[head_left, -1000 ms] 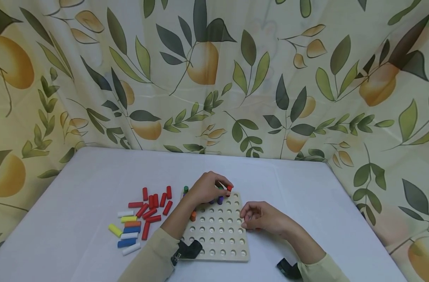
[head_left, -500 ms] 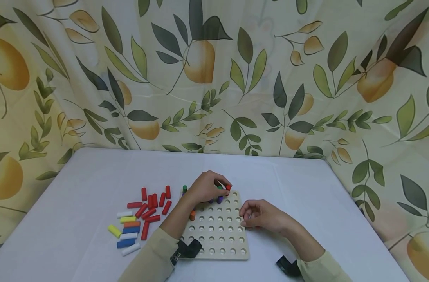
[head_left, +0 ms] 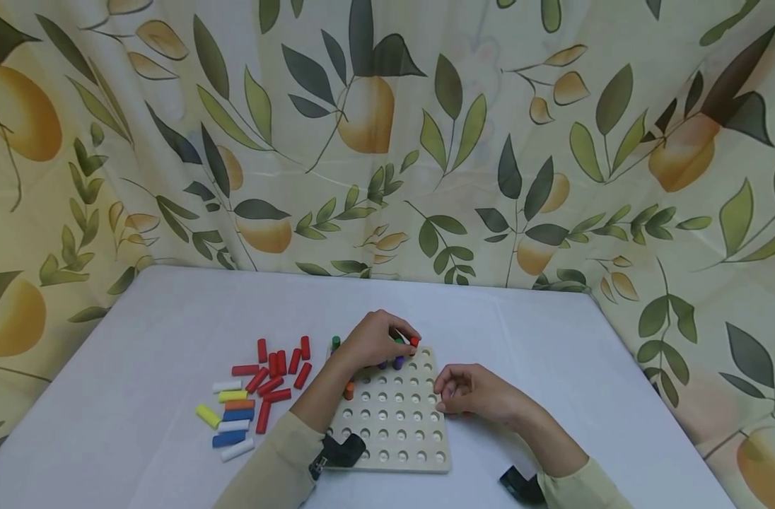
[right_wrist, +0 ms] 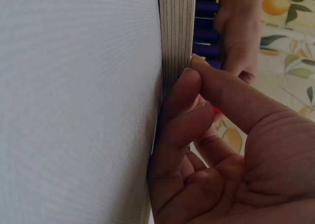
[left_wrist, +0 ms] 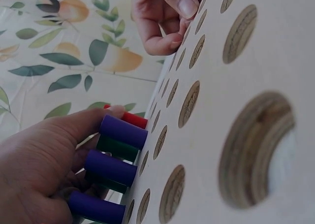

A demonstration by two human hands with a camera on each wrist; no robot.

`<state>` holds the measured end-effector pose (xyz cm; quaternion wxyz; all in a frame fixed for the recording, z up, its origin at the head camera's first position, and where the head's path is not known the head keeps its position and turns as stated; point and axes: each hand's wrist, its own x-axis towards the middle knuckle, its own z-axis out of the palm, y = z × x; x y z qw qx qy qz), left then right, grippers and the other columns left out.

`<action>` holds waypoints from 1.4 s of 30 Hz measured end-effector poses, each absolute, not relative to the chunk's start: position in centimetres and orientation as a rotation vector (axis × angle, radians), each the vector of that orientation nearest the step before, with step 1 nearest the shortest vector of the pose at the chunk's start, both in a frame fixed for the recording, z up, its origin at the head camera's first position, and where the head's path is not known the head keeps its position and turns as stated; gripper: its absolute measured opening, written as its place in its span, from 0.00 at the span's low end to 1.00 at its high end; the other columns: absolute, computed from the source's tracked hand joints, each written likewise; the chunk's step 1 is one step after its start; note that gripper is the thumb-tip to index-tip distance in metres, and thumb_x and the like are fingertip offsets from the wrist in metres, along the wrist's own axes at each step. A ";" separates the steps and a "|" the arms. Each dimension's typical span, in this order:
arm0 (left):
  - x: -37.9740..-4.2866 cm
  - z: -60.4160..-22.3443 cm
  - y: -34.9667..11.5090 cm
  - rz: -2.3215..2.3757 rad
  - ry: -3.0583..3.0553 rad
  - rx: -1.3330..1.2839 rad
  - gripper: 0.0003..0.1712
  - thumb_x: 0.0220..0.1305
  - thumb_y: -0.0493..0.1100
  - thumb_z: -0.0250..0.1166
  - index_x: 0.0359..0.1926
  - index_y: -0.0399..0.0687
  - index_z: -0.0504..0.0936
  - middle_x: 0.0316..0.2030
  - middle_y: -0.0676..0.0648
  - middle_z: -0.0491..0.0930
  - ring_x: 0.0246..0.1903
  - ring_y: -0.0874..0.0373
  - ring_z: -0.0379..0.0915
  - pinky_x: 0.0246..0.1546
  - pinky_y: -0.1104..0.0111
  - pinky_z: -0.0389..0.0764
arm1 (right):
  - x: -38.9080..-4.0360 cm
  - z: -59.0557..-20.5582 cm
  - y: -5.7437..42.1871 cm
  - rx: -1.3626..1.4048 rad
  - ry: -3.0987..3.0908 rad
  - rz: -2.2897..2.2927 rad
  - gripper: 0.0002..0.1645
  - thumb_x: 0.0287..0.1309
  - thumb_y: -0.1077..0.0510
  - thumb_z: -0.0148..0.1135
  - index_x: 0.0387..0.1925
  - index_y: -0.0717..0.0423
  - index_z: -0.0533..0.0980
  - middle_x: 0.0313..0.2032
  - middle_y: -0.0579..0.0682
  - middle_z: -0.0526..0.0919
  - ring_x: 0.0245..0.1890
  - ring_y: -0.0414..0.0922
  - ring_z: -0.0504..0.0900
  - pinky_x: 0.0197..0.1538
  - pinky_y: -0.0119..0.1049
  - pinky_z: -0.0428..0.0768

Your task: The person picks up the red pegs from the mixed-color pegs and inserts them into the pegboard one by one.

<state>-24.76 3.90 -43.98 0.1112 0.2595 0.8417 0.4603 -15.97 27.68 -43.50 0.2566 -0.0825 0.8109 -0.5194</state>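
Observation:
A pale wooden pegboard [head_left: 400, 459] with rows of round holes lies on the table. At its far edge my left hand [head_left: 371, 343] pinches a red peg [head_left: 414, 341] between thumb and fingers, the peg upright at a hole. Close under that hand, purple pegs [left_wrist: 110, 167] stand in the board with green pegs [left_wrist: 116, 148] just behind them in the left wrist view. An orange peg [head_left: 348, 390] stands nearer the left side, partly behind the wrist. My right hand [head_left: 483, 392] grips the board's right edge, thumb on top and curled fingers against its layered side [right_wrist: 177, 32].
Left of the board lie several loose red pegs [head_left: 263, 417]. Nearer me is a group of white, yellow, orange and blue pegs [head_left: 237, 414]. A white cloth [head_left: 521, 325] covers the table, and a patterned curtain [head_left: 464, 212] hangs behind it.

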 end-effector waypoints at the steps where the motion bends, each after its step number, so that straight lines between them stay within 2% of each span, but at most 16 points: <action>1: -24.8 -44.0 3.9 1.349 2.473 0.765 0.10 0.62 0.41 0.77 0.44 0.53 0.93 0.36 0.62 0.85 0.38 0.64 0.78 0.44 0.65 0.78 | -16.0 -43.5 27.7 -0.226 2.199 -1.411 0.15 0.59 0.64 0.75 0.45 0.62 0.78 0.32 0.53 0.78 0.29 0.46 0.74 0.28 0.34 0.72; 13: -24.4 -43.8 3.9 1.338 2.479 0.734 0.09 0.60 0.42 0.78 0.43 0.55 0.93 0.34 0.61 0.85 0.35 0.62 0.77 0.39 0.65 0.77 | -15.9 -43.6 27.8 -0.213 2.170 -1.434 0.15 0.59 0.64 0.74 0.45 0.63 0.78 0.32 0.53 0.78 0.30 0.46 0.74 0.29 0.33 0.73; 20: -24.2 -43.9 4.0 1.313 2.486 0.716 0.09 0.61 0.45 0.78 0.43 0.56 0.93 0.36 0.61 0.85 0.36 0.62 0.76 0.39 0.64 0.77 | -15.7 -43.5 27.7 -0.233 2.172 -1.444 0.15 0.59 0.65 0.74 0.44 0.64 0.78 0.32 0.52 0.78 0.29 0.46 0.73 0.28 0.33 0.72; 42: -24.3 -44.0 4.1 1.318 2.490 0.729 0.08 0.61 0.44 0.78 0.42 0.56 0.93 0.35 0.61 0.85 0.35 0.62 0.77 0.39 0.64 0.76 | -15.6 -43.3 27.7 -0.223 2.175 -1.446 0.15 0.59 0.65 0.74 0.44 0.64 0.78 0.31 0.52 0.78 0.28 0.45 0.75 0.27 0.34 0.71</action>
